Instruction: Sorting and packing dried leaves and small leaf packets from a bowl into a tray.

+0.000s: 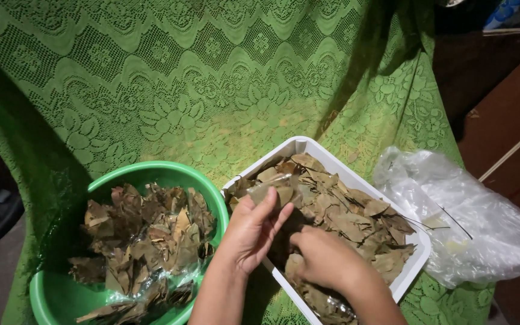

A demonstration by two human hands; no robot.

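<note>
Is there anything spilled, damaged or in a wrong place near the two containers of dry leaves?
Nothing is spilled. The white tray sits askew to the green basin, and a thin bare stem lies on the crumpled plastic bag, outside both. The left hand holds a small clear packet; the right hand rests among the tray's leaves.

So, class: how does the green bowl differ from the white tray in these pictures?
The green bowl is round; the white tray is rectangular. The bowl sits to the left, untouched; both hands, left hand and right hand, work in the tray. In the bowl, some leaves lie in clear plastic packets; most in the tray lie loose. Both hold dried brown leaves and rest on the green lace cloth.
</note>
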